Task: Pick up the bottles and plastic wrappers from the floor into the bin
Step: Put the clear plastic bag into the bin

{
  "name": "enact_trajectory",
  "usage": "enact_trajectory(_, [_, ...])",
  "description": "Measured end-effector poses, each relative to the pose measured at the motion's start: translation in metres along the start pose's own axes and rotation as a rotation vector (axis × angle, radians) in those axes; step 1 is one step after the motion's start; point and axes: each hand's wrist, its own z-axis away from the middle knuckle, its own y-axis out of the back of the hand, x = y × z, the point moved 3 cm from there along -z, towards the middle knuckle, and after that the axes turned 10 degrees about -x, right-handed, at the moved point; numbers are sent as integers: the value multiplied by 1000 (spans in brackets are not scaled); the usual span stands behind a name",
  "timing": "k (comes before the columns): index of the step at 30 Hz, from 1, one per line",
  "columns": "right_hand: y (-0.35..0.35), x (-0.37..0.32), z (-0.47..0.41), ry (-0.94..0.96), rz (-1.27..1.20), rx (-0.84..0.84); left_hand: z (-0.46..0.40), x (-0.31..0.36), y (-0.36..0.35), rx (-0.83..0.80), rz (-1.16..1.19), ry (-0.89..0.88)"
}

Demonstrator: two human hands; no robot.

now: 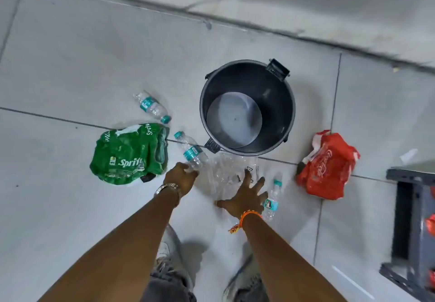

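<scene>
Left hand (182, 178) grips a bottle (191, 152) at its base, cap pointing up-left, just beside the bin (247, 107) rim. Right hand (244, 198) spread open over the clear wrapper (227, 172). Second bottle (151, 106) lies diagonal, cap toward bin; third (272, 199) beside right hand. Green wrapper (128, 154) left, red wrapper (327, 166) right. Open floor (70, 54) far left.

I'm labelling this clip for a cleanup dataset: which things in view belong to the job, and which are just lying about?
Belongs to the job:
- bin
- bottle in the left hand's grip
- bottle left of the bin
- bottle by the right hand
- green Sprite wrapper
- red Coca-Cola wrapper
- clear wrapper

Just lying about:
- dark crate
</scene>
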Motion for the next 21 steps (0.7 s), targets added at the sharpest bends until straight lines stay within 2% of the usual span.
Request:
enact_trajectory(3, [-10, -6, -23, -15, 0, 16, -23, 15, -2, 132, 78, -19])
enact_trajectory(6, [-25, -9, -41, -19, 39, 12, -34, 19, -4, 181, 104, 27])
enact_trajectory(10, [-27, -5, -54, 71, 199, 152, -42, 8, -8, 226, 250, 91])
enact_trajectory(12, [-22, 1, -55, 135, 196, 194, -43, 7, -7, 236, 317, 118])
enact_trajectory(17, [22, 24, -33, 292, -155, 217, -47, 18, 5, 262, 306, 214])
enact_trajectory(21, [88, 67, 16, 296, -512, 370, -41, 29, 7, 254, 256, 232])
